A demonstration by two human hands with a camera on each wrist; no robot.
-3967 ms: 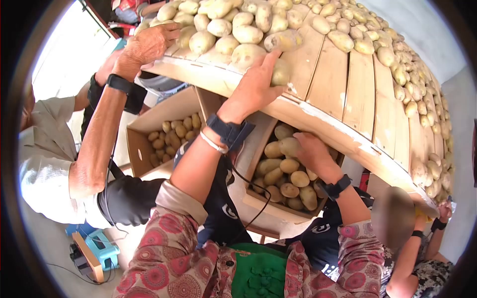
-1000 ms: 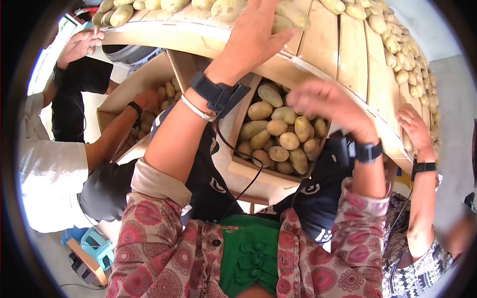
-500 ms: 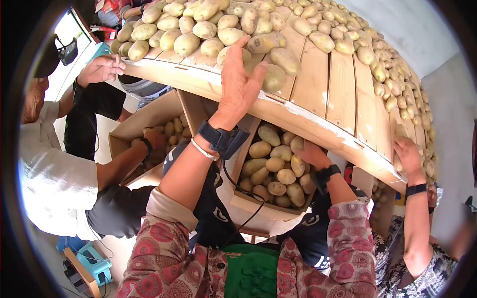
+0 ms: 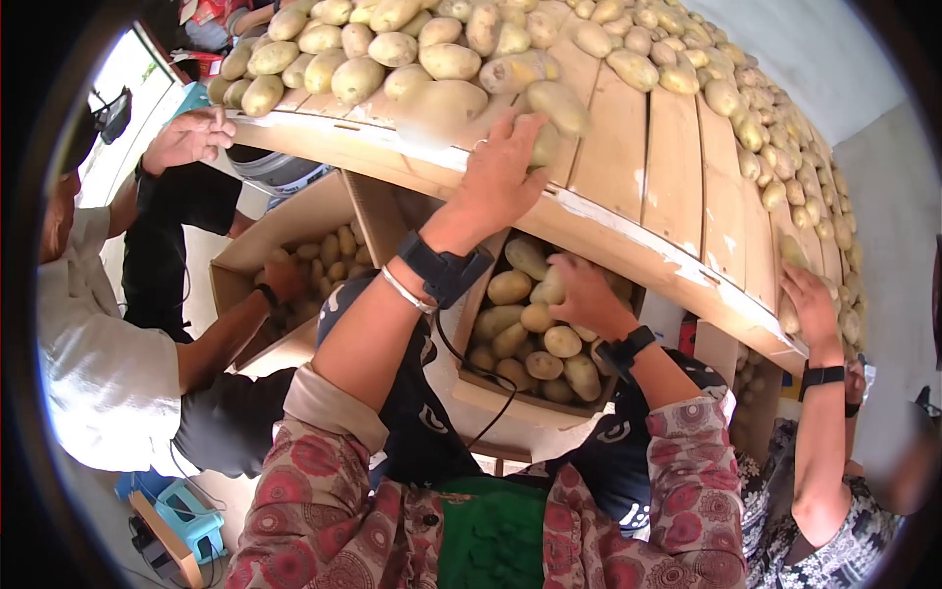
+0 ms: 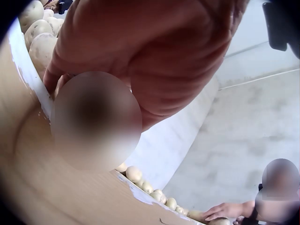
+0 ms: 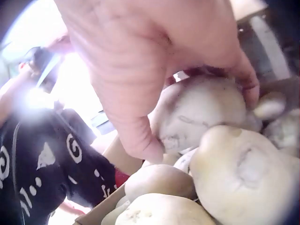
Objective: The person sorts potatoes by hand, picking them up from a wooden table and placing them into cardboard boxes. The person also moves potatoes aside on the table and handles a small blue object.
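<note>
Brown potato (image 4: 538, 143) at shelf edge (image 4: 628, 231): left hand (image 4: 498, 177) curls round it. Right hand (image 4: 581, 294) grips potato in box (image 6: 201, 110). Firm, smooth, bit heavy; hold round middle.

In the left wrist view a blurred patch (image 5: 96, 122) at centre left hides whatever the left hand (image 5: 145, 51) closes on. The box (image 4: 530, 398) at the head view's centre is half hidden under the table (image 4: 677, 157). In the right wrist view the right hand (image 6: 154, 61) is cut off by the top edge.
</note>
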